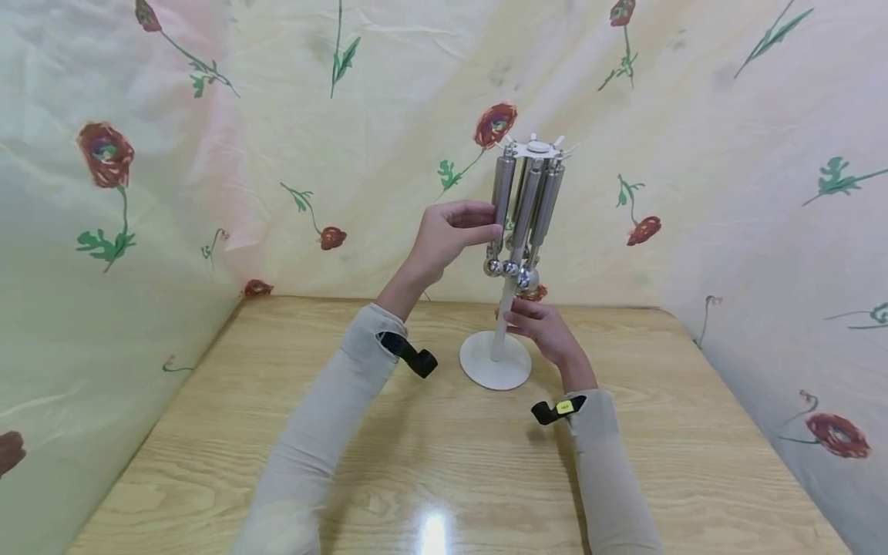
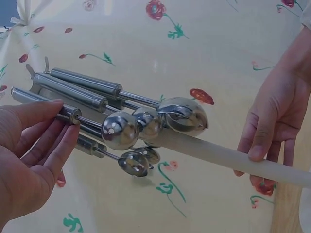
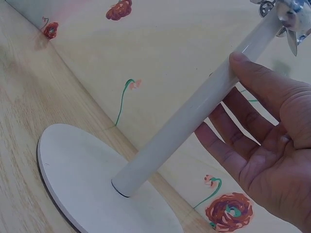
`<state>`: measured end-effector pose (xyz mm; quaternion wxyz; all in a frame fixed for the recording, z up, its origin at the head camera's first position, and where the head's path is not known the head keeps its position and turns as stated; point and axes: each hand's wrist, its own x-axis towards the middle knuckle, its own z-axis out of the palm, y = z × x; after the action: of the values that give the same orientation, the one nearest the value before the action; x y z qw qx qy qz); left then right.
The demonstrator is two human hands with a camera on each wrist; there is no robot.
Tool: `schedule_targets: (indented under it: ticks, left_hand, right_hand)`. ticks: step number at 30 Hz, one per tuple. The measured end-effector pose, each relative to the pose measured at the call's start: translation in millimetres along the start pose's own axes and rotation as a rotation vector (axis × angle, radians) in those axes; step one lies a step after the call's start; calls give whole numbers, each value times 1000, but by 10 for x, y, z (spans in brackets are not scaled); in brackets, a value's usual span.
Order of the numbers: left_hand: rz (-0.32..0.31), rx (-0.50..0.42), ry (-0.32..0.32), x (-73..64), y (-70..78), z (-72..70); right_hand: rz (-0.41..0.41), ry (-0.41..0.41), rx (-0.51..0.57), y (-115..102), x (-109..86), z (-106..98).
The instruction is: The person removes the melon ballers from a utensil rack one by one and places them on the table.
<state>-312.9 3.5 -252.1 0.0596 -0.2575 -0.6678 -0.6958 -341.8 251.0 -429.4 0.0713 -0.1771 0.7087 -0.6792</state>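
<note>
A white utensil stand (image 1: pixel 479 373) rises from a round base, its pole (image 3: pixel 170 131) leaning slightly in the head view. Several steel utensils (image 1: pixel 530 204) with thick cylindrical handles and shiny rounded heads (image 2: pixel 120 131) hang from its hooked top (image 1: pixel 537 147). My left hand (image 1: pixel 444 239) pinches the lower end of one utensil's handle (image 2: pixel 71 114) between thumb and fingers. Lower down, my right hand (image 1: pixel 549 333) grips the pole, thumb on the near side and fingers behind it. The exact kind of utensil is unclear.
The stand's base is on a wood-grain table (image 1: pixel 451 447), close to its back edge. Light cloth (image 1: pixel 388 154) printed with red flowers surrounds the back and sides. Each wrist wears a black strap (image 1: pixel 409 354) over a light sleeve.
</note>
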Motion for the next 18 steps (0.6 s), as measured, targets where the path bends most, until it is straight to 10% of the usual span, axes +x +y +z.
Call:
schedule_targets:
  ticks: [18]
  left_hand:
    - [-35,74,13,-234,-80,-355]
  right_hand:
    - [6,-2,-20,3,12,-2]
